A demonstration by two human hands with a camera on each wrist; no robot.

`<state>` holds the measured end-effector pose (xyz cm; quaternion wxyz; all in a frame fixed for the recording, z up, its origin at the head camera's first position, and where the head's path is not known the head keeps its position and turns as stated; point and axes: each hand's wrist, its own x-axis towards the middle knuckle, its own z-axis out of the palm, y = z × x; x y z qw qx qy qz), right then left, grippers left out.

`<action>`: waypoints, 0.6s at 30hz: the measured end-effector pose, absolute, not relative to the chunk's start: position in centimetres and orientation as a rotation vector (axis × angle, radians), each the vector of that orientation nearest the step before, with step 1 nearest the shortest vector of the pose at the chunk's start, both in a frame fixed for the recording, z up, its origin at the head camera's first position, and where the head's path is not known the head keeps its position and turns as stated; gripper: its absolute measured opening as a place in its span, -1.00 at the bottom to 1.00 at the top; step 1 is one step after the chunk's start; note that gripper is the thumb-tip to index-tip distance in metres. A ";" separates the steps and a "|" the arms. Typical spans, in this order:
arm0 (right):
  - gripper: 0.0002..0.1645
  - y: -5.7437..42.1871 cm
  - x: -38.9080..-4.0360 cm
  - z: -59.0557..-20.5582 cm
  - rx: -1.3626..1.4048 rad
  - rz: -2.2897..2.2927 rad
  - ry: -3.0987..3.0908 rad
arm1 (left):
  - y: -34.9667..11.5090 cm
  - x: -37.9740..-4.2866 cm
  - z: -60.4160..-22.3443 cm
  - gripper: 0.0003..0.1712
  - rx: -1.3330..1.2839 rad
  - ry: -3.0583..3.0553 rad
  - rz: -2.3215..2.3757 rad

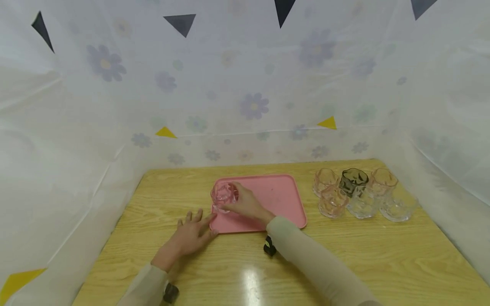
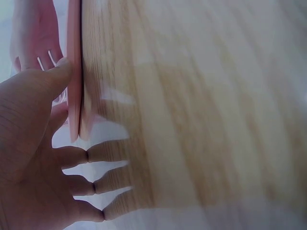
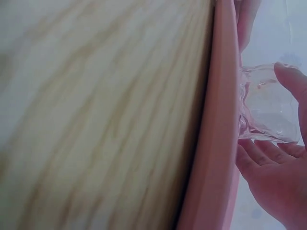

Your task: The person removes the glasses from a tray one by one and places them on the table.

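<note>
In the head view a pink tray [image 1: 281,202] lies on the wooden table. A transparent glass cup with wavy sides [image 1: 221,193] is at its back left corner. My right hand [image 1: 248,207] grips this cup from the right, thumb on the near side and fingers on the far side. The right wrist view shows the clear cup [image 3: 268,103] upright behind the tray's rim [image 3: 218,115]. My left hand [image 1: 189,236] rests on the table at the front left corner of the tray, fingers spread, with thumb and forefinger at the tray's edge.
Right of the tray stands a group of several glass cups: a dark grey one [image 1: 353,182], pinkish ones such as a front pink cup [image 1: 333,203], and clear ones including a clear cup [image 1: 397,208]. White patterned sheeting [image 1: 252,144] encloses the table's back and sides.
</note>
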<state>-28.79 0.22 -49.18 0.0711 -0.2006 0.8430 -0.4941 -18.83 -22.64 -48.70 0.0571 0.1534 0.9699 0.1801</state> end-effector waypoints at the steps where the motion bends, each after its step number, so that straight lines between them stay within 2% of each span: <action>1: 0.13 0.2 -28.9 -49.2 -0.603 -1.484 2.537 | -22.6 -18.8 -48.7 -0.26 0.466 2.942 0.546; 18: 0.04 0.0 -28.7 -48.6 -0.572 -1.479 2.556 | -22.7 -19.0 -48.9 -0.26 0.470 2.939 0.548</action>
